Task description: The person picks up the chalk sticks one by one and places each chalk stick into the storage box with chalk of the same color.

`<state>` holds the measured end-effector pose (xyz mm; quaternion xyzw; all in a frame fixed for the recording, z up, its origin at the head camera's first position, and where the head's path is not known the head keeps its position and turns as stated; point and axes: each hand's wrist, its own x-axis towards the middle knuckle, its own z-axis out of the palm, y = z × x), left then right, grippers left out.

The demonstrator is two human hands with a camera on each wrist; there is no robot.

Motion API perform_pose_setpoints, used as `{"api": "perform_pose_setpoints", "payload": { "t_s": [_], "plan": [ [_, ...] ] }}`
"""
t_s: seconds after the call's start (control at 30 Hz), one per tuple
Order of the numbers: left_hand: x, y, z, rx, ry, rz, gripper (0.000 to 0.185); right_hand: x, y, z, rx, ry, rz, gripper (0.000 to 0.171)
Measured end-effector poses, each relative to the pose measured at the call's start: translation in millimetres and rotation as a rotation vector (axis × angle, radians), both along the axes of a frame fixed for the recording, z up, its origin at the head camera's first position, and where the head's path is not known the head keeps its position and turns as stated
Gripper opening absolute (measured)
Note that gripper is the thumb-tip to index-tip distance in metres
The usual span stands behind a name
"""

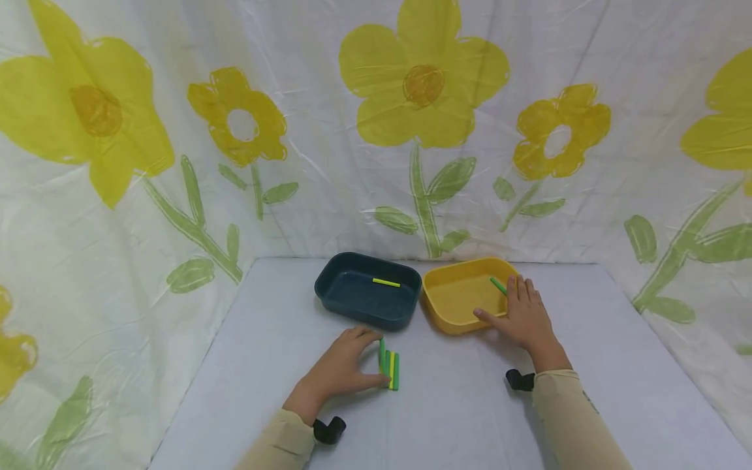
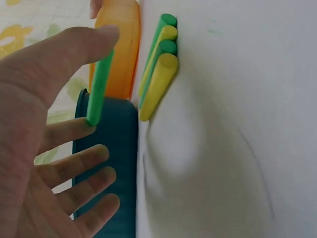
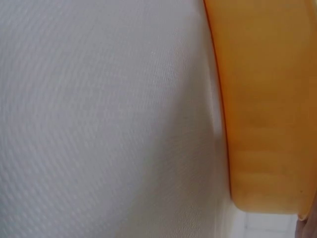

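Observation:
My left hand [image 1: 346, 365] pinches a green stick [image 2: 100, 89] between thumb and index fingertip, the other fingers spread. Just beside it, a row of green and yellow round sticks [image 2: 161, 67] lies on the white table. My right hand [image 1: 525, 316] is at the near right rim of the yellow tray [image 1: 452, 323], fingers straight and thumb apart. Inside that tray, a green stick [image 1: 497, 284] lies close to those fingers, one end hidden by them. A yellow stick [image 1: 386, 282] rests in the dark teal tray [image 1: 364, 313].
Both trays stand side by side towards the back of the white-covered table [image 1: 446, 411]. Behind them hangs a white curtain [image 1: 329, 196] with painted yellow flowers. A black wrist-worn piece [image 1: 329, 431] sits at the left sleeve, another [image 1: 519, 380] at the right.

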<state>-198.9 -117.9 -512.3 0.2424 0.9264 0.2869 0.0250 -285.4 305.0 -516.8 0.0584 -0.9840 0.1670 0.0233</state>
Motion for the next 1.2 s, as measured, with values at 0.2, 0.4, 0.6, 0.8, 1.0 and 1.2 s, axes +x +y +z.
{"api": "perform_pose_setpoints", "payload": {
  "t_s": [0.2,0.4,0.6,0.8,1.0,1.2],
  "plan": [
    [-2.0,6,6.2,0.040,0.024,0.002,0.082,-1.5,1,-2.2,0.009,-0.003,0.003,0.140],
    [-5.3,12,11.2,0.058,0.017,0.006,0.082,-1.5,2,-4.8,0.006,0.005,-0.001,0.141],
    [-8.4,18,17.4,0.097,0.017,-0.012,0.084,-0.9,0,-2.6,0.013,0.003,-0.008,0.140],
    [-10.9,24,23.5,0.128,0.035,-0.037,0.083,-3.2,-1,-0.9,0.013,-0.004,-0.013,0.140],
    [-16.1,32,26.9,0.124,0.044,-0.067,0.084,-2.5,-2,0.1,0.014,-0.017,-0.017,0.141],
    [-23.2,41,33.5,0.106,0.062,-0.102,0.082,-1.6,-2,1.7,0.024,-0.018,-0.017,0.140]
  ]
}}
